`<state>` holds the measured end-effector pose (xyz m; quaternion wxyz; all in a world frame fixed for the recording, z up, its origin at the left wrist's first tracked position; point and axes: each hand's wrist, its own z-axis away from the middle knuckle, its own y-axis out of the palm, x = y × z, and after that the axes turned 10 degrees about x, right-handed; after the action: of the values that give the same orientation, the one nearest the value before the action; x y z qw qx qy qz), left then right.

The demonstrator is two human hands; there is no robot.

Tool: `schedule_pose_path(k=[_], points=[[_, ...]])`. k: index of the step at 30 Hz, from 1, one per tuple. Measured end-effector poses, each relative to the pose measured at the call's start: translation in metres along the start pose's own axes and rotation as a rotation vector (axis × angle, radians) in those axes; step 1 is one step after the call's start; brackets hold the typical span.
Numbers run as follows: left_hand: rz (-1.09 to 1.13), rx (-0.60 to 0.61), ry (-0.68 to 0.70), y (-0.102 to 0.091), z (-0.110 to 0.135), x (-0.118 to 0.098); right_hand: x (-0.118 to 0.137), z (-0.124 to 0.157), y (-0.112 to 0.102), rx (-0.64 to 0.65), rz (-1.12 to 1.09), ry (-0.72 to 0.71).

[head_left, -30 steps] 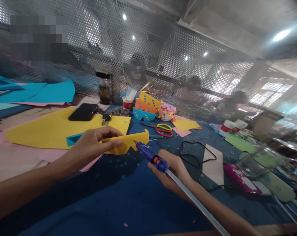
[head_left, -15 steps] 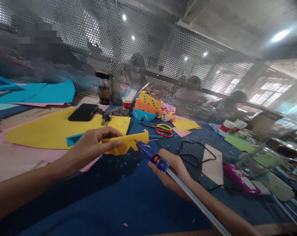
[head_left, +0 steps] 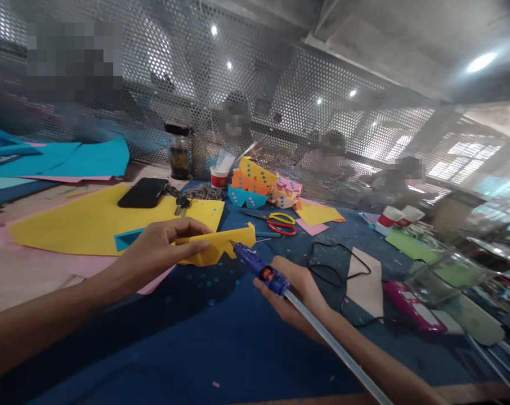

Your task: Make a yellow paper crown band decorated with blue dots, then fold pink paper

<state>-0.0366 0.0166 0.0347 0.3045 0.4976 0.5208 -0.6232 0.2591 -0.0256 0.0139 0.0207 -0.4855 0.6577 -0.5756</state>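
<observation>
Between thumb and fingers, my left hand (head_left: 170,244) pinches a folded yellow paper cutout (head_left: 217,244) with a notched lower edge, held above the blue tabletop (head_left: 187,349). My right hand (head_left: 295,287) is wrapped round a blue hot glue gun (head_left: 261,267). A long translucent glue stick (head_left: 335,343) runs out of its back end. The gun's nozzle points at the cutout near the notch; whether it touches the paper I cannot tell. Small blue paper squares (head_left: 211,302) lie scattered beneath.
Behind my hands lie scissors (head_left: 280,222) with red and yellow handles, and decorated paper cutouts (head_left: 250,183). A phone (head_left: 143,192) and keys (head_left: 181,203) rest on yellow paper (head_left: 73,225). At right are a black cable (head_left: 343,292), a magenta device (head_left: 413,306) and a clear jar (head_left: 441,275).
Both hands, the yellow cutout and the glue gun stay almost exactly where they were. Behind the perforated screen, a blurred person at the left has shifted slightly.
</observation>
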Motion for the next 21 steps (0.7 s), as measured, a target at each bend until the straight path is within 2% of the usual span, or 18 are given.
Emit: schedule_pose_path(k=[4, 21], points=[[-0.017, -0.004, 0.009, -0.0008, -0.0002, 0.0013, -0.0002, 0.0006, 0.0008, -0.008, -0.01, 0.041], [0.003, 0.008, 0.004, -0.0021, -0.0004, 0.0026, -0.0023, 0.0001, 0.0045, -0.033, 0.016, 0.028]])
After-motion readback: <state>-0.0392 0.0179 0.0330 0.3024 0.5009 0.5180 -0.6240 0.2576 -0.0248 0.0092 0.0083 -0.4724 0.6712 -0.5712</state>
